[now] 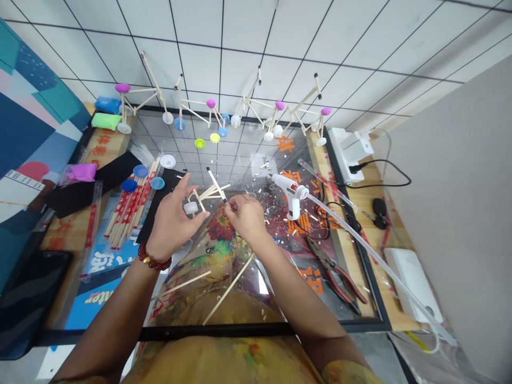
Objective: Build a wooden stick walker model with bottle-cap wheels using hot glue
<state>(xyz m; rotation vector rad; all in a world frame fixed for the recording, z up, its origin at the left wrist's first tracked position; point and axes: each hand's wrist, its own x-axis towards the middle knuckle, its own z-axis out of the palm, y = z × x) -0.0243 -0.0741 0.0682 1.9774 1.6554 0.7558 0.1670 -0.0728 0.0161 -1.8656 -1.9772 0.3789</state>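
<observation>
Between my hands is a small bicycle model (212,191) of thin wooden sticks, with a white cap wheel (191,208) on its left side and a black-tipped crossbar. My left hand (174,216), wearing a beaded bracelet, is spread around the wheel side. Its fingers are apart, with the thumb tip close to a stick end; whether it touches is unclear. At the crossbar's near black end, the fingertips of my right hand (246,213) are pinched together. A white glue gun (292,194) lies to the right, its nozzle toward my right hand.
Several similar stick models (248,101) stand along the tiled wall. Wooden sticks (134,205) and blue caps (140,171) lie left, near a phone (32,298). Pliers (334,274), keys (378,213) and a power strip (350,152) are right. Scraps litter the glass tabletop.
</observation>
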